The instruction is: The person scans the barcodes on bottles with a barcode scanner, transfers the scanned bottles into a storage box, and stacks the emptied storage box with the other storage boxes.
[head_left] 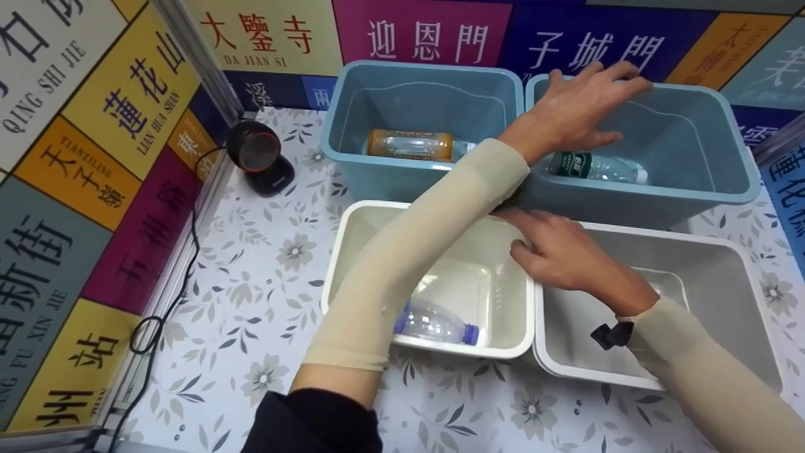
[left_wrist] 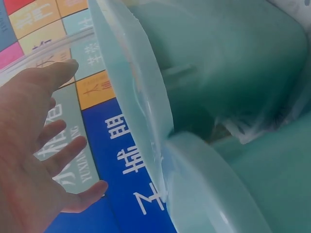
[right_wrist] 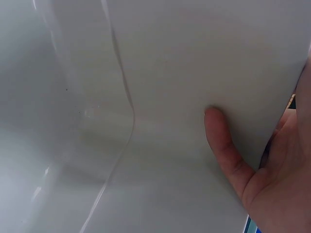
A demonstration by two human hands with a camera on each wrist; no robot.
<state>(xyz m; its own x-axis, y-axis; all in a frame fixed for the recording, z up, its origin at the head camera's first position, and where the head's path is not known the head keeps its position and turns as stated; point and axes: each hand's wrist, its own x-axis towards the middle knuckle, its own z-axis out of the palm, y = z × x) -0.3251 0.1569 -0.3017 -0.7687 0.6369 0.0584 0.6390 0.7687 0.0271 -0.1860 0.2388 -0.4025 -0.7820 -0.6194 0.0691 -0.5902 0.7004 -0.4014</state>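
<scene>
My left hand (head_left: pixel 582 113) hovers over the back of the right blue bin (head_left: pixel 692 195), fingers spread and holding nothing. The left wrist view also shows that bare hand (left_wrist: pixel 29 150) beside the blue bin rims (left_wrist: pixel 150 92). My right hand (head_left: pixel 560 251) grips the back wall of the left white bin (head_left: pixel 333 264) near its right corner. In the right wrist view its thumb (right_wrist: pixel 223 145) lies on the bin's inner wall (right_wrist: pixel 170 97), while the other fingers are mostly hidden behind the wall. A clear bottle (head_left: pixel 434 322) with a purple cap lies inside this bin.
The left blue bin (head_left: pixel 330 135) contains an orange-labelled bottle (head_left: pixel 409 145). A green-labelled bottle (head_left: pixel 604 168) lies in the right blue bin. Beside the left white bin stands a right white bin (head_left: pixel 742 283). A black round device (head_left: pixel 255 154) with a cable sits at the left.
</scene>
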